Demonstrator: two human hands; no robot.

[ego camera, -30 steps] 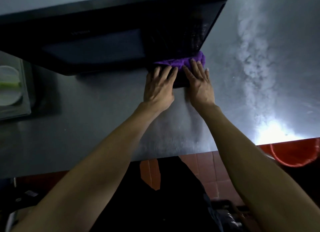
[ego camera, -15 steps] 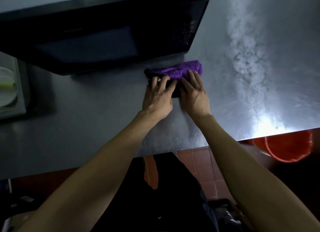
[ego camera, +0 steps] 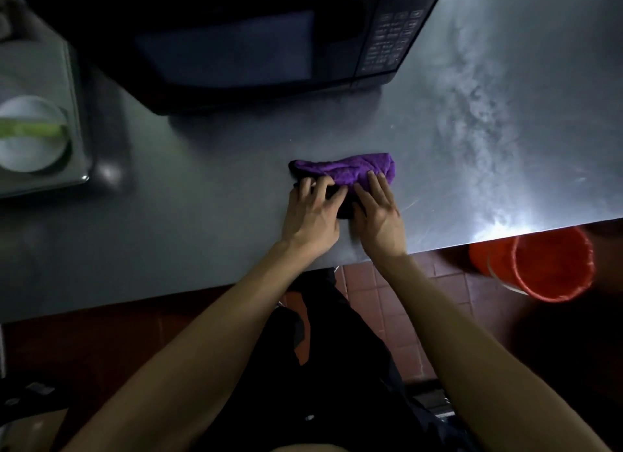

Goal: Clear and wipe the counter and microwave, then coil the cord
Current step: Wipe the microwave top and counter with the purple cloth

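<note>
Overhead, streaked steel counter [ego camera: 505, 114], both hands' [ego camera: 312, 215] grip spread flat on purple cloth [ego camera: 347, 168].

A fuzzy purple microfibre cloth [ego camera: 347, 170] is lying on a brushed stainless-steel counter [ego camera: 505, 131] showing streaky glare, in front of a glossy black microwave [ego camera: 236, 47]; right of the counter's edge, an orange plastic bucket [ego camera: 549, 266] is catching light.

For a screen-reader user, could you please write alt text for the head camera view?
Both hands, left hand and right hand, press a folded purple cloth flat on a steel counter, in front of a black microwave. An orange bucket stands on the floor to the right.
</note>
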